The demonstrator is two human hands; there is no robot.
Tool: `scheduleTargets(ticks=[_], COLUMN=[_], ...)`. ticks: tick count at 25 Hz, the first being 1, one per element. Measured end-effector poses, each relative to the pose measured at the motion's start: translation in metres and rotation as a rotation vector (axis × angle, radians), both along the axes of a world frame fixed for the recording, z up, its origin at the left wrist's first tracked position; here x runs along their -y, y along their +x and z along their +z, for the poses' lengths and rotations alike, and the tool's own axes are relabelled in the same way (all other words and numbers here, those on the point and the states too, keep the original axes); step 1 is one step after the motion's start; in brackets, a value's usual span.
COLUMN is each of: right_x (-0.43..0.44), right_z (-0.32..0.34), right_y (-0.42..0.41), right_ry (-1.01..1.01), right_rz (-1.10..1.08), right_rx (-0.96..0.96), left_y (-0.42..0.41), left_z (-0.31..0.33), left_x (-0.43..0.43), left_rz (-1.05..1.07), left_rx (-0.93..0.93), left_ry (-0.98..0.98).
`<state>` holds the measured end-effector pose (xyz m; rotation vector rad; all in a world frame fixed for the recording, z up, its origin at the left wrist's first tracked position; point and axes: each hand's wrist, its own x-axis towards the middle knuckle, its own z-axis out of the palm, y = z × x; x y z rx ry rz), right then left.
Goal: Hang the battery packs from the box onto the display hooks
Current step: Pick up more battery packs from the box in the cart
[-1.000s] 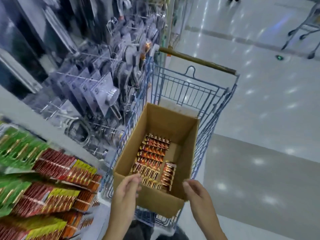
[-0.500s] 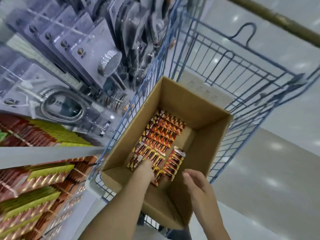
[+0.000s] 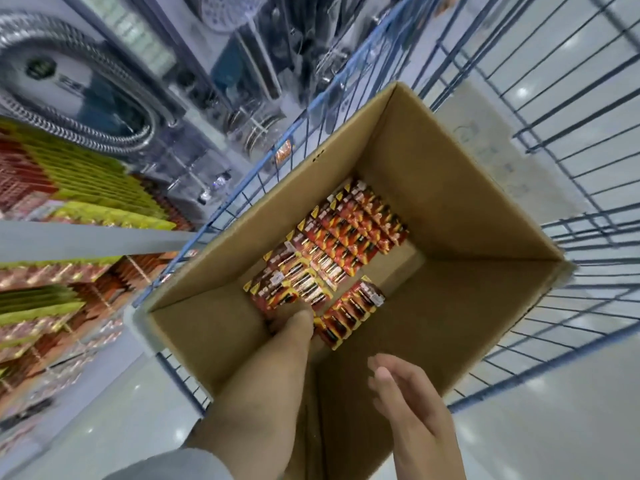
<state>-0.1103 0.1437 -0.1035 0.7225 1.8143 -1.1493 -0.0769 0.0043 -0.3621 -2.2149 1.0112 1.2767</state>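
Cart (image 3: 595, 225): blue wire. It carries the box up off the floor beside the display (image 3: 69, 174) at left, likely so your reach between them is short.
Box (image 3: 433, 174): plain brown cardboard, open top, deep walls.
Packs (image 3: 346, 237): glossy red-and-yellow cards, flat, overlapped in rows on the left of the box floor. None lifted yet.
Your left hand (image 3: 292, 322) is down among the near packs, fingertips hidden, so its grip cannot be told.
Your right hand (image 3: 412, 403) hovers over the near wall, fingers straight and together, holding nothing.
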Motion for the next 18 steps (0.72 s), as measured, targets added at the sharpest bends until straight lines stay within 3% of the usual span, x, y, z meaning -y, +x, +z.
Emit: scheduleTargets(ticks=[3,6,10,13,18], right_x=[-0.002,0.000,0.001,0.016,0.075], right_z=[-0.001,0.007,0.018,0.009,-0.098], right_y=[-0.005,-0.014,-0.034,-0.053,-0.060], right_ry=[-0.013,-0.021,-0.020,-0.017,0.069], right_rz=[0.022,0.036,0.081,0.191,0.473], right_rx=[0.016,0.008,-0.066,-0.145,-0.034], left_y=[0.002,-0.001,-0.003,-0.008,0.035], left_z=[-0.006,0.012,0.064,0.145,0.300], left_x=[-0.002,-0.007,0.003,0.018,0.048], left_rz=[-0.147,-0.106,-0.052,0.085,0.022], left_rx=[0.168,0.168,-0.014,-0.204,-0.621], left_ry=[-0.054,-0.083,-0.080,0.001,0.178])
